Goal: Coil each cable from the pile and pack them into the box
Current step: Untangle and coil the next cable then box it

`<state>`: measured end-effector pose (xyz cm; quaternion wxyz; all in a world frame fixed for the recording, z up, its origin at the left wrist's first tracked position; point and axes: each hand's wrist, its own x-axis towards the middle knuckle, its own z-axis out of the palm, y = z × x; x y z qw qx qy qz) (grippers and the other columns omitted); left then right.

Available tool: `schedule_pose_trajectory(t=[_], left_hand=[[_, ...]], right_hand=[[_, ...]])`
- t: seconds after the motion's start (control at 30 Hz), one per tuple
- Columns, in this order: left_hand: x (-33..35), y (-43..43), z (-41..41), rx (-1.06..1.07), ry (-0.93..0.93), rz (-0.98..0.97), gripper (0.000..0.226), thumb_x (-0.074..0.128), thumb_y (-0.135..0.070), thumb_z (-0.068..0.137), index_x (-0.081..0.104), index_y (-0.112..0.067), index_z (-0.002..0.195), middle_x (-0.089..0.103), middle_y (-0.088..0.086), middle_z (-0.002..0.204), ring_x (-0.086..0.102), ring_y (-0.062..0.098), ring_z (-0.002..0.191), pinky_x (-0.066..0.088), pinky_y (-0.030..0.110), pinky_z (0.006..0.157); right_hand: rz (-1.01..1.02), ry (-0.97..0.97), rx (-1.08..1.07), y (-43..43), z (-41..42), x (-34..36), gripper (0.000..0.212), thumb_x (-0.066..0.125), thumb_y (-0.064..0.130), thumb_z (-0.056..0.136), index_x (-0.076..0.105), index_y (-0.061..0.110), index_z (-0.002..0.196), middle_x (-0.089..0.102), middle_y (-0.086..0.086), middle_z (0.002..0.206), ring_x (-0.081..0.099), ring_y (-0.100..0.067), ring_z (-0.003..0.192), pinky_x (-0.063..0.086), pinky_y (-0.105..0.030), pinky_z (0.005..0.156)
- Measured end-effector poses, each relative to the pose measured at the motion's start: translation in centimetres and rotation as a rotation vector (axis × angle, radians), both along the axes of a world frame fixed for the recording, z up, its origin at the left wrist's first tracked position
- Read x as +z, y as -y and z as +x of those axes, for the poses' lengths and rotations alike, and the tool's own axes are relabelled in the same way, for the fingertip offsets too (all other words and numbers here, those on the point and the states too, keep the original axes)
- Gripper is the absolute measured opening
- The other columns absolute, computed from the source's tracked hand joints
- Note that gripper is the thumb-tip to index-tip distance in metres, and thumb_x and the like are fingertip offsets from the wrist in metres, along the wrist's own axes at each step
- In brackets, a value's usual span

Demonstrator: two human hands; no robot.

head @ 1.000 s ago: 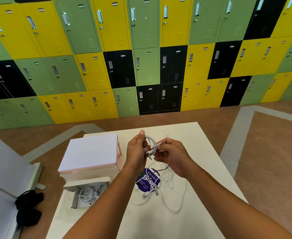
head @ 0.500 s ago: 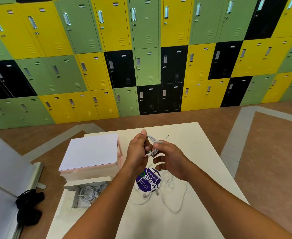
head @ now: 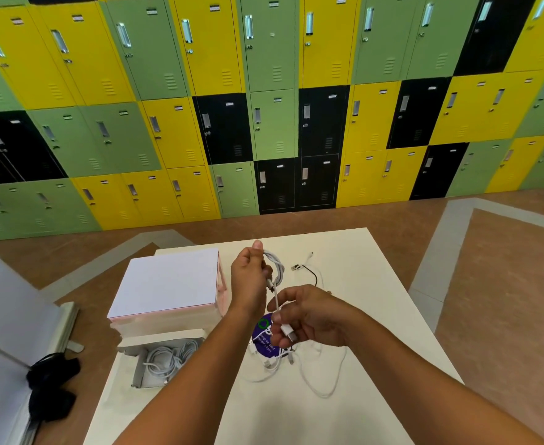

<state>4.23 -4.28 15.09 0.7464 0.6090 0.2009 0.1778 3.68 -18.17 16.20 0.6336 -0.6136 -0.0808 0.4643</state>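
While your left hand (head: 250, 277) grips coiled white cable (head: 278, 268), loops hang just right of its fingers. Your right hand (head: 312, 316) pinches same cable's free end, nearer you. Loose pile (head: 296, 364) lies beneath right hand; box (head: 137, 375) sits left of left forearm.

Bright, even light falls from overhead, glinting on the metal handles of the green, yellow and black lockers (head: 274, 123), whose lines bow with wide-angle distortion toward soft, slightly blurred edges.
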Motion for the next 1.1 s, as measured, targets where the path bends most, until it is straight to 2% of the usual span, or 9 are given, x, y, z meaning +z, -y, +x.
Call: schedule_pose_trajectory(t=[0.17, 0.3, 0.4, 0.47, 0.53, 0.63, 0.83, 0.97, 1.1], left_hand=[[-0.3, 0.3, -0.5, 0.032, -0.063, -0.241, 0.034, 0.047, -0.033, 0.105, 0.046, -0.018, 0.075, 0.035, -0.004, 0.057, 0.035, 0.006, 0.047, 0.027, 0.023, 0.044], [0.5, -0.1, 0.0, 0.061, -0.028, -0.358, 0.031, 0.044, -0.033, 0.106, 0.047, -0.016, 0.08, 0.039, -0.001, 0.059, 0.052, 0.012, 0.054, 0.043, 0.027, 0.054], [1.1, 0.6, 0.1, 0.063, -0.034, -0.403, 0.031, 0.044, -0.034, 0.106, 0.051, -0.016, 0.082, 0.049, 0.0, 0.062, 0.057, 0.017, 0.066, 0.049, 0.036, 0.068], [1.2, 1.1, 0.1, 0.072, -0.053, -0.441, 0.029, 0.045, -0.035, 0.105, 0.055, -0.016, 0.086, 0.057, 0.002, 0.069, 0.06, 0.018, 0.072, 0.052, 0.04, 0.072], [1.1, 1.2, 0.1, 0.065, -0.057, -0.496, 0.029, 0.047, -0.036, 0.104, 0.056, -0.016, 0.086, 0.061, 0.001, 0.07, 0.061, 0.018, 0.075, 0.053, 0.045, 0.08], [0.9, 1.3, 0.0, 0.023, -0.042, -0.584, 0.032, 0.047, -0.038, 0.104, 0.055, -0.014, 0.083, 0.063, 0.0, 0.067, 0.063, 0.018, 0.074, 0.05, 0.051, 0.092], [0.4, 1.4, -1.1, -0.133, -0.129, -0.437, 0.037, 0.045, -0.037, 0.105, 0.056, -0.015, 0.079, 0.074, 0.002, 0.083, 0.069, 0.023, 0.094, 0.049, 0.044, 0.084], [-0.2, 0.8, -1.5, -0.187, -0.228, -0.275, 0.036, 0.043, -0.031, 0.106, 0.063, -0.008, 0.086, 0.07, 0.009, 0.094, 0.066, 0.024, 0.094, 0.05, 0.039, 0.079], [-0.3, 0.3, -1.3, -0.193, -0.256, -0.047, 0.024, 0.044, -0.016, 0.104, 0.066, -0.007, 0.105, 0.072, 0.008, 0.102, 0.068, 0.023, 0.089, 0.052, 0.038, 0.076]], right_hand=[[-0.104, 0.196, 0.08, 0.3, 0.5, 0.2, 0.023, 0.058, -0.011, 0.091, 0.059, -0.001, 0.111, 0.064, -0.024, 0.083, 0.07, -0.039, 0.076, 0.061, -0.041, 0.066], [-0.114, 0.358, -0.133, 0.2, 1.2, -0.4, 0.03, 0.051, -0.011, 0.092, 0.056, 0.004, 0.118, 0.066, -0.021, 0.081, 0.072, -0.038, 0.074, 0.061, -0.048, 0.073], [-0.081, 0.355, -0.232, -1.1, 0.9, -1.0, 0.031, 0.041, -0.007, 0.096, 0.055, 0.009, 0.118, 0.07, -0.013, 0.081, 0.068, -0.026, 0.062, 0.057, -0.037, 0.063], [-0.08, 0.338, -0.299, -1.8, 0.6, -1.3, 0.035, 0.036, -0.007, 0.093, 0.058, 0.009, 0.116, 0.063, -0.009, 0.072, 0.054, -0.018, 0.05, 0.045, -0.029, 0.051], [-0.058, 0.308, -0.379, -2.2, 0.5, -1.8, 0.029, 0.043, 0.0, 0.094, 0.06, 0.011, 0.115, 0.053, -0.004, 0.066, 0.041, -0.014, 0.048, 0.035, -0.027, 0.049], [-0.072, 0.33, -0.446, -2.0, 0.8, -2.1, 0.02, 0.065, 0.031, 0.095, 0.064, 0.019, 0.11, 0.05, 0.002, 0.066, 0.039, -0.01, 0.05, 0.034, -0.026, 0.048], [-0.082, 0.348, -0.663, -1.1, 1.8, -1.6, 0.023, 0.066, 0.036, 0.095, 0.072, 0.014, 0.091, 0.04, -0.001, 0.059, 0.03, -0.012, 0.049, 0.027, -0.025, 0.046], [-0.201, 0.506, -0.679, -0.2, 2.4, -1.3, 0.026, 0.069, 0.035, 0.092, 0.072, 0.013, 0.08, 0.048, 0.013, 0.044, 0.04, -0.01, 0.051, 0.033, -0.026, 0.053], [-0.412, 0.702, -0.576, 0.7, 3.1, -1.3, 0.027, 0.07, 0.041, 0.088, 0.074, 0.017, 0.076, 0.062, 0.009, 0.06, 0.056, -0.012, 0.061, 0.043, -0.029, 0.061]])
